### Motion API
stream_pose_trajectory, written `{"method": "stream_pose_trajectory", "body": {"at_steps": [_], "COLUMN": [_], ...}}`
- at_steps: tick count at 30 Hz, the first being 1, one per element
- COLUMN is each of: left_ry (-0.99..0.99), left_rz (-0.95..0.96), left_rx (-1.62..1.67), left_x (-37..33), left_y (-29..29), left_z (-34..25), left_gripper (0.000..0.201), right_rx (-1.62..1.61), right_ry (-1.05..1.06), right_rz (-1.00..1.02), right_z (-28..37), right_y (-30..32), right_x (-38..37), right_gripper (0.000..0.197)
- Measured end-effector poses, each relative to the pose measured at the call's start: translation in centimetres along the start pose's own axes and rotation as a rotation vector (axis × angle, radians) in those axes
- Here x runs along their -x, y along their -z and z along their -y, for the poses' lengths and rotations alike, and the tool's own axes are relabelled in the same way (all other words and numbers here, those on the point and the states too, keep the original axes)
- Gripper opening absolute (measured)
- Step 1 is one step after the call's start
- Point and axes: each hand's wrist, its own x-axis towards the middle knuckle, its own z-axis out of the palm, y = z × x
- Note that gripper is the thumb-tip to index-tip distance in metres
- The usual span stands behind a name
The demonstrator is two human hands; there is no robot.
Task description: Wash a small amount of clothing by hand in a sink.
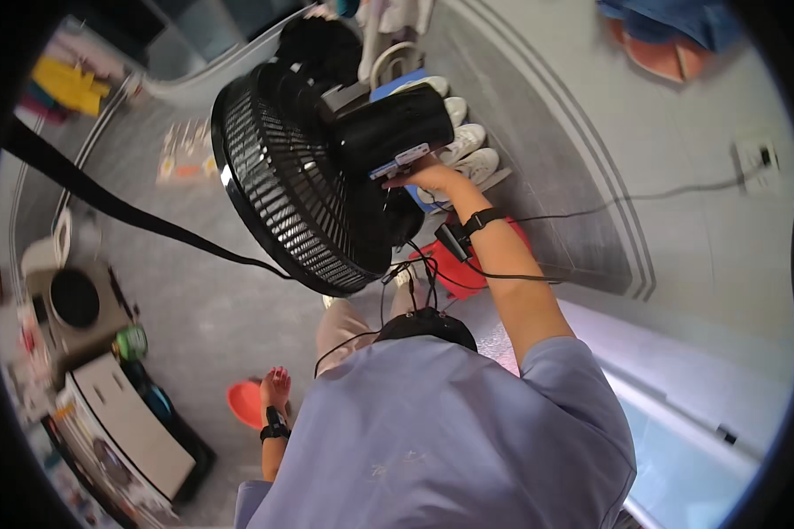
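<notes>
Closest in: black strap [141, 203] is hanging across the left side; grey-blue shirt [450, 432] is filling the bottom. Black pouch [428, 328] is sitting just ahead of it, cables trailing off. Black fan [295, 172] is taking up the upper centre, tilted in view, grille facing left, motor housing to the right. Right hand [430, 175] is touching the housing's lower edge by the label; fingers are partly hidden, can't tell how far they're closing. Left hand [275, 384] is hanging low, apart from the fan, near a red dish [244, 404]; can't tell if its fingers are holding anything. Further out: white shoes [466, 145] are lining up right of the fan, a red item [468, 264] is lying behind the right forearm. Far right, a cord [635, 195] is running from a wall outlet [757, 166] toward that forearm.
</notes>
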Motion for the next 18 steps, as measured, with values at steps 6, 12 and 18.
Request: {"method": "stream_pose_trajectory", "body": {"at_steps": [6,12,18], "left_ry": [-0.034,-0.111,-0.155], "left_rz": [-0.434,-0.460,-0.482], "left_rx": [0.012,0.130,0.220], "left_x": [9.1,9.9,7.8], "left_y": [-5.0,-3.7,-3.5], "left_z": [11.5,18.1,23.5], "left_gripper": [0.014,0.017,0.025], "right_rx": [0.211,0.186,0.192], "right_ry": [0.168,0.101,0.126], "right_rz": [-0.005,0.004,-0.116], "right_z": [-4.5,-6.4,-11.3], "right_y": [0.3,-2.0,-2.8], "right_x": [-2.5,-3.7,-4.6], "right_gripper": [0.062,0.047,0.040]}}
